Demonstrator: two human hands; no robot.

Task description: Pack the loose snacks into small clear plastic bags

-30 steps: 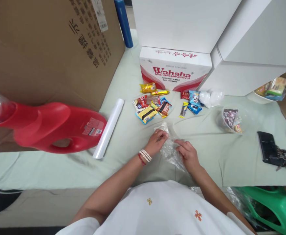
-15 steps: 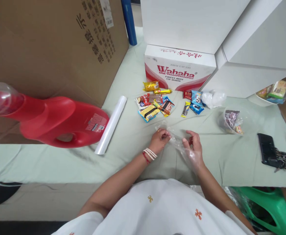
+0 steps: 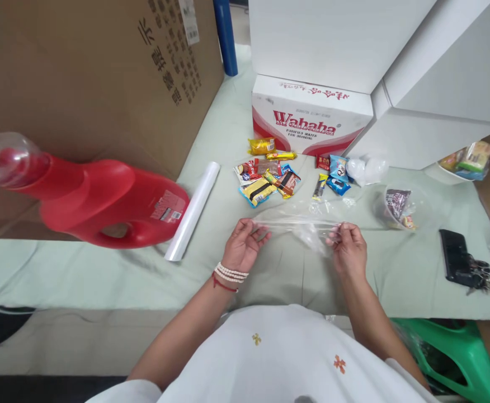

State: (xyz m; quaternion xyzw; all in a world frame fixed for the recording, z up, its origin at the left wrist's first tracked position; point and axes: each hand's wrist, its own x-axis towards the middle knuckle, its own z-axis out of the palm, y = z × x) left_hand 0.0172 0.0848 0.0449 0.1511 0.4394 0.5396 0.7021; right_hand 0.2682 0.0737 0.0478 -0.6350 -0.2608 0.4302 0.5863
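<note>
A clear plastic bag (image 3: 297, 221) is stretched sideways over the table in front of me. My left hand (image 3: 245, 244) pinches one end of its edge, and my right hand (image 3: 348, 246) pinches the other. White bead strands and a red string circle my left wrist. Beyond the bag lie several wrapped snacks (image 3: 257, 190) in a loose pile. A smaller group to the right includes a blue snack packet (image 3: 338, 166), beside a white translucent plastic bundle (image 3: 366, 169).
On the left a red plastic jug (image 3: 114, 201) lies by a white roll (image 3: 192, 212) and a large cardboard box (image 3: 102, 84). A Wahaba carton (image 3: 312, 120) stands behind. To the right are a clear cup (image 3: 396, 207), a bowl (image 3: 450, 172), a phone (image 3: 455, 254) and keys (image 3: 482, 274).
My hands have moved apart, the left one leftward and the right one slightly rightward. The bag has come off my right hand and is now stretched between both.
</note>
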